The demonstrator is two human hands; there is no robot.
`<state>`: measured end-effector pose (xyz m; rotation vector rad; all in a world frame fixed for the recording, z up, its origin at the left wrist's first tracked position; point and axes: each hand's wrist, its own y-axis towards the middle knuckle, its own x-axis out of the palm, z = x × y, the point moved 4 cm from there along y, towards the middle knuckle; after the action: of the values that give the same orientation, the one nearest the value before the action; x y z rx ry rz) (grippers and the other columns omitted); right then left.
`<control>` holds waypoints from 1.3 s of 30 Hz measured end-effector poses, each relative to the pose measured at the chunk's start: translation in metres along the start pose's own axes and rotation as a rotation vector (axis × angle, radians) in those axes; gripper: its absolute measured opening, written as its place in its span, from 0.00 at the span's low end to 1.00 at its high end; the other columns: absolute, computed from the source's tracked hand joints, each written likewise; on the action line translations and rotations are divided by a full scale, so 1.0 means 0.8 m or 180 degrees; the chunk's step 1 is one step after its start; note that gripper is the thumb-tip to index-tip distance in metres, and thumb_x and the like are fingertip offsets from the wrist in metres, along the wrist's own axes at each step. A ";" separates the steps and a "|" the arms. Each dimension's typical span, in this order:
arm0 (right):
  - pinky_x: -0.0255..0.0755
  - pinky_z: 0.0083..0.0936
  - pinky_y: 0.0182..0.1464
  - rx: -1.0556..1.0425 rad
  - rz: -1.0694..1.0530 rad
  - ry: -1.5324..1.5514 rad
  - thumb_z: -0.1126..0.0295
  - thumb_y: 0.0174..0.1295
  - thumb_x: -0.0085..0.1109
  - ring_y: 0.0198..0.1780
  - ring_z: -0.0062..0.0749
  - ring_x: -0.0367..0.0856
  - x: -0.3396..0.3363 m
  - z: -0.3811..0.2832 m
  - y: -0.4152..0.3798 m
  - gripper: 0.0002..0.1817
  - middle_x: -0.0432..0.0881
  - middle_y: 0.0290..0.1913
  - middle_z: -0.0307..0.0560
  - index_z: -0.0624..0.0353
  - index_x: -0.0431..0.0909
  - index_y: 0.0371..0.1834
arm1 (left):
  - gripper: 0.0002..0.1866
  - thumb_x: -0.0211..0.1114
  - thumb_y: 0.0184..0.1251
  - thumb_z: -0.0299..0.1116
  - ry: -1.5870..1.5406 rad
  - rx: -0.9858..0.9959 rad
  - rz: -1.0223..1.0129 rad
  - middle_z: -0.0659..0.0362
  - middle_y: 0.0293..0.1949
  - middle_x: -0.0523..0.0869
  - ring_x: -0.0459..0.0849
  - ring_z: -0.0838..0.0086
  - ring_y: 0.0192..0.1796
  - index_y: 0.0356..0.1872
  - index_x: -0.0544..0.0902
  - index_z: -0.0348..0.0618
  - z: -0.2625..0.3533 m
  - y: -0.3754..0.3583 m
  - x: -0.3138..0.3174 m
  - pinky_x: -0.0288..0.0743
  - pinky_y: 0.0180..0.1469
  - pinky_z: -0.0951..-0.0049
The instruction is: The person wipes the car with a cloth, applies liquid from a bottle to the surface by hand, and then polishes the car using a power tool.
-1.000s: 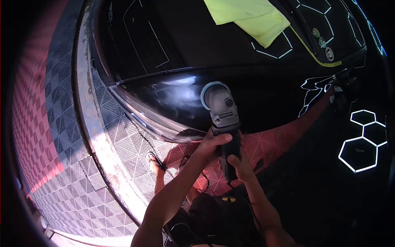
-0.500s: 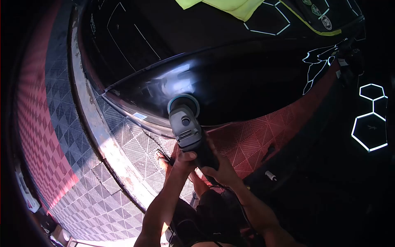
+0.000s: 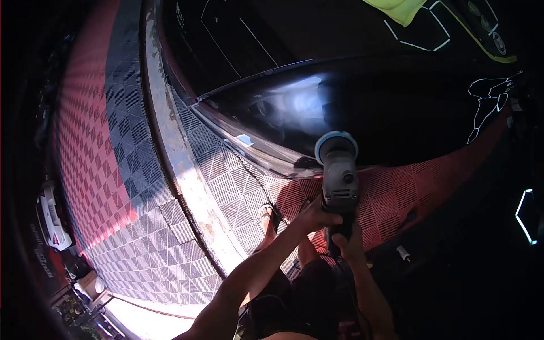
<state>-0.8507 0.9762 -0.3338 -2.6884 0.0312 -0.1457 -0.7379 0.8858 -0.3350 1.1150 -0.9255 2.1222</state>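
Note:
Both of my hands grip a grey and black car polisher [image 3: 340, 178]. My left hand [image 3: 315, 216] is closed around the near end of its head, on the left side. Lower down, my right hand [image 3: 349, 242] wraps the dark handle, and a cord hangs below it. The polisher's round pad [image 3: 336, 146], with a blue rim, is at the near edge of a glossy black car panel [image 3: 391, 107]. Whether the pad touches the paint cannot be made out. A bright, hazy light reflection shows on the panel just beyond the pad.
A yellow-green towel [image 3: 401, 10] lies on the car's upper surface. A small white bottle [image 3: 403, 253] is on the dark floor at right. Red and grey grid tiles [image 3: 164, 238] cover the floor, crossed by a worn strip [image 3: 187, 164]. A cardboard box [image 3: 90, 285] stands at lower left.
The polisher and both hands have drawn back toward the panel's near edge. The whole view has swung left, so the car and floor appear farther right.

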 end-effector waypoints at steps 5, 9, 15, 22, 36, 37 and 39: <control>0.70 0.39 0.57 -0.0499 -0.0079 -0.1199 0.53 0.46 0.73 0.54 0.52 0.77 0.089 0.004 0.039 0.44 0.77 0.51 0.61 0.67 0.65 0.62 | 0.43 0.77 0.38 0.32 -0.0938 0.0615 -0.0689 0.48 0.52 0.80 0.82 0.57 0.53 0.62 0.69 0.36 0.043 -0.047 -0.059 0.76 0.58 0.59; 0.68 0.36 0.61 0.0082 -0.0089 -0.0425 0.55 0.46 0.74 0.59 0.46 0.74 0.112 -0.016 0.034 0.47 0.76 0.53 0.60 0.67 0.61 0.66 | 0.44 0.78 0.37 0.33 -0.0488 0.0485 -0.0850 0.47 0.49 0.81 0.83 0.57 0.50 0.62 0.68 0.37 0.060 -0.048 -0.062 0.77 0.58 0.57; 0.75 0.29 0.52 0.0127 0.0287 0.1337 0.50 0.49 0.69 0.52 0.32 0.76 0.079 0.022 0.000 0.52 0.73 0.53 0.49 0.64 0.52 0.72 | 0.39 0.79 0.40 0.32 0.0525 -0.0421 -0.0232 0.50 0.46 0.82 0.84 0.63 0.48 0.59 0.71 0.37 0.036 -0.011 -0.014 0.79 0.53 0.63; 0.79 0.24 0.33 -0.0302 0.0713 0.1914 0.26 0.45 0.61 0.32 0.33 0.84 0.074 0.024 0.004 0.50 0.81 0.34 0.49 0.67 0.71 0.50 | 0.29 0.77 0.44 0.30 0.1933 -0.0329 -0.0277 0.56 0.42 0.84 0.83 0.71 0.44 0.50 0.77 0.37 0.034 0.021 0.011 0.80 0.48 0.69; 0.78 0.27 0.43 -0.0424 0.0754 0.1308 0.30 0.41 0.69 0.40 0.30 0.82 0.112 0.070 0.024 0.59 0.79 0.43 0.45 0.64 0.58 0.66 | 0.43 0.80 0.38 0.22 0.1131 -0.0559 -0.0060 0.55 0.53 0.81 0.80 0.70 0.55 0.62 0.70 0.37 0.037 -0.024 -0.068 0.75 0.58 0.68; 0.78 0.24 0.39 -0.0390 0.0676 0.1426 0.33 0.40 0.73 0.39 0.27 0.81 0.111 0.059 0.024 0.59 0.77 0.40 0.43 0.62 0.56 0.67 | 0.43 0.80 0.38 0.23 0.0996 -0.0465 -0.0057 0.55 0.52 0.81 0.80 0.69 0.54 0.62 0.70 0.37 0.035 -0.025 -0.068 0.76 0.57 0.67; 0.77 0.27 0.43 -0.0395 0.0669 0.1094 0.33 0.42 0.71 0.40 0.31 0.82 0.115 0.048 0.028 0.57 0.80 0.43 0.46 0.65 0.60 0.65 | 0.42 0.80 0.39 0.23 0.0875 -0.0360 -0.0045 0.55 0.51 0.81 0.81 0.68 0.53 0.62 0.70 0.37 0.038 -0.033 -0.074 0.76 0.57 0.66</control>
<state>-0.7552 0.9687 -0.3686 -2.7274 0.4389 -0.5530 -0.6752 0.8680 -0.3650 0.7484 -0.8907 2.1164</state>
